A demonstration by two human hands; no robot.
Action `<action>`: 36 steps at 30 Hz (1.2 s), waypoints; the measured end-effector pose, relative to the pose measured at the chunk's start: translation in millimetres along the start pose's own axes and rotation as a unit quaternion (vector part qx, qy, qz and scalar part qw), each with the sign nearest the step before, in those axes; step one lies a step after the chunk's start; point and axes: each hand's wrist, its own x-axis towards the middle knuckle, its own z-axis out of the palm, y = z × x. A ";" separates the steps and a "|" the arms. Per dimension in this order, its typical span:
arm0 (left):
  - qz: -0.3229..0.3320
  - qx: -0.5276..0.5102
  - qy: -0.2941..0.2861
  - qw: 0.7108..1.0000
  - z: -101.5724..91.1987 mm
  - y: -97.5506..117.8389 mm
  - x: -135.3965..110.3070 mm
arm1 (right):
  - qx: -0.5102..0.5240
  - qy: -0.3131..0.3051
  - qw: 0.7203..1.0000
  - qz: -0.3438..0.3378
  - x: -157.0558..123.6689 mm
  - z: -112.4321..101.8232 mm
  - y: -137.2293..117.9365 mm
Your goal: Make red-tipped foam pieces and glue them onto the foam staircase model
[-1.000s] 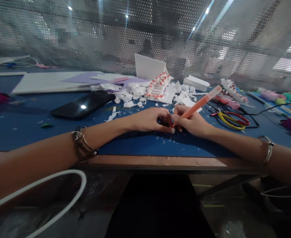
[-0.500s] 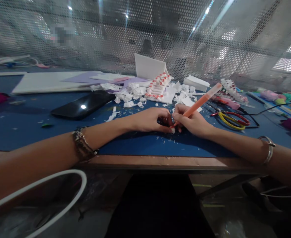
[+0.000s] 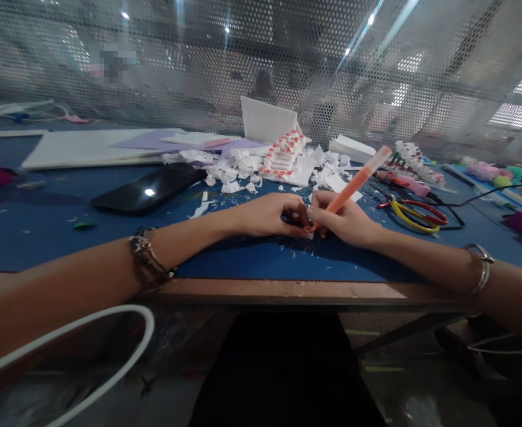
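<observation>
In my right hand (image 3: 347, 220) is an orange marker (image 3: 354, 182), gripped like a pen and slanting up to the right. Its tip meets a tiny white piece with red colouring (image 3: 310, 233), pinched between the thumb and a finger of my left hand (image 3: 276, 214). The exact shape of that piece is mostly covered by fingertips. Both hands rest close together on the blue tabletop (image 3: 243, 261) near its front edge. Beyond them stands a small white stepped paper model (image 3: 284, 157) dotted with red-orange bits.
Crumpled white paper scraps (image 3: 234, 169) surround the model. A black phone (image 3: 149, 188) lies to the left. Scissors with red and yellow handles (image 3: 416, 216) are at the right. White sheets (image 3: 92, 148) lie behind the phone, and a perforated metal screen (image 3: 190, 65) rises at the back.
The marker's upper end has swung slightly left and stands a little steeper. The small piece in my left fingers shows more red at the tip. Both arms have barely moved.
</observation>
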 end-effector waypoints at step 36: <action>0.013 0.047 0.008 0.999 -0.7 4.1 0.4 | -0.026 -0.001 0.999 -0.019 -2.0 -0.7 0.2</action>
